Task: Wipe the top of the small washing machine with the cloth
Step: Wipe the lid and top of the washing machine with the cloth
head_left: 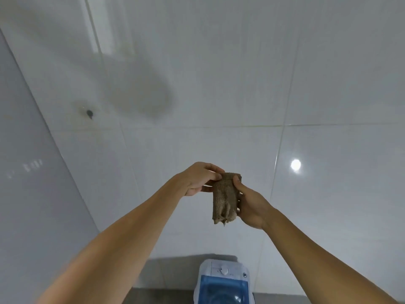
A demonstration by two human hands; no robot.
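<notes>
A brown folded cloth (225, 197) hangs in front of the white tiled wall, well above the machine. My left hand (198, 179) pinches its upper left edge with fingertips. My right hand (249, 204) grips its right side, thumb across the top. The small washing machine (223, 284) stands at the bottom centre, white with a translucent blue lid and a white dial at the back of its top. Its lower part is cut off by the frame edge.
A glossy white tiled wall (241, 84) fills the view, with a dark hole (89, 113) at the left. A grey panel (26, 172) runs down the left side. A grey floor strip (153, 296) shows beside the machine.
</notes>
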